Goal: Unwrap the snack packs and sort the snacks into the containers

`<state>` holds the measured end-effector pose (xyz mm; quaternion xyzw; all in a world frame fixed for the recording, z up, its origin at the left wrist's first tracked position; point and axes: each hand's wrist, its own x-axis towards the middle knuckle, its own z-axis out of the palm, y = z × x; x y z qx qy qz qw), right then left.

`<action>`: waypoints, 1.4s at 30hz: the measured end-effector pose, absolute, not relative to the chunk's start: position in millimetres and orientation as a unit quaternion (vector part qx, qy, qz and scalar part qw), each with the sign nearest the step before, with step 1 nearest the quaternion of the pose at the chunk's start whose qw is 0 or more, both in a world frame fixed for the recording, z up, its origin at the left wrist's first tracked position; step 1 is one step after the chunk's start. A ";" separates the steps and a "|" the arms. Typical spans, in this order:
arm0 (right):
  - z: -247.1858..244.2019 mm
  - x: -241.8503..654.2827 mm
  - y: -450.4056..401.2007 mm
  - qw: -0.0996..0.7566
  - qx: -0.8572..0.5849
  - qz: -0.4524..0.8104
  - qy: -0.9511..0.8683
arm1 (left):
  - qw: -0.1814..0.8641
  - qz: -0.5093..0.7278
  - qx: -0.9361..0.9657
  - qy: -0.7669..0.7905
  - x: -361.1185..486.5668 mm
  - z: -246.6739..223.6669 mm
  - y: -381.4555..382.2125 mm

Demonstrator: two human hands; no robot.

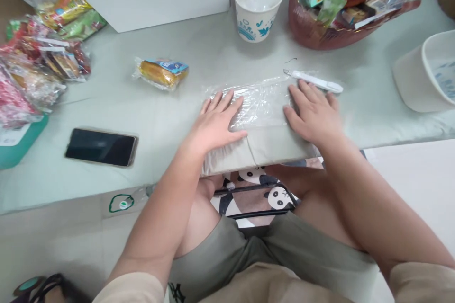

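Both hands are on a pale green cloth-covered table [117, 104], directly in front of the seated person. The left hand [218, 123] lies palm down, fingers spread, on the left part of a clear, crinkled sheet of thin plastic film [265, 99]. The right hand [316, 113] is likewise unclenched and palm down, at the film's right end. Neither hand grasps anything. The film lies flat between them near the table's front edge; the spread fingers and opposed positions appear to serve to press it smooth and prevent it lifting or sliding.

A slim white plastic-handled tool with a metal tip [314, 80] lies just beyond the right fingers, its tip toward the film's upper right corner. That position presumably leaves it within easy reach; whether the fingers touch it cannot be determined.

A yellow snack in a clear and blue wrapper [161, 73] lies apart, left of the film, seemingly set aside from the working spot. Beyond the film stands a white paper cup with blue print [258, 23], filled with crumpled clear plastic, apparently used to contain scraps. To its right, a reddish translucent bowl [320, 33] holds assorted wrapped snacks together. A black-screened phone [101, 147] lies face up at the left, clear of both hands.
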<state>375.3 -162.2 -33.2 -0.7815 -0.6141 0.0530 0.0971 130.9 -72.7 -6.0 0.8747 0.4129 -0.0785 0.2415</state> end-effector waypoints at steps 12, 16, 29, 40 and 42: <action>-20.7 369.5 -173.7 0.222 -0.632 0.062 -0.739 | 0.359 0.296 0.795 0.389 117.7 -4.0 -69.9; -9.2 375.6 -180.1 0.381 -0.650 0.121 -0.646 | 0.508 0.348 0.683 0.392 98.6 7.0 -64.9; 3.8 380.2 -166.1 0.622 -0.637 0.382 -0.248 | 0.605 0.372 0.507 0.487 109.1 5.3 -54.1; -16.0 378.2 -167.7 0.527 -0.647 0.492 -0.247 | 0.650 0.318 0.431 0.539 106.1 -0.2 -45.0; -13.3 377.9 -167.1 0.508 -0.643 0.521 -0.238 | 0.628 0.322 0.437 0.557 105.3 0.9 -44.9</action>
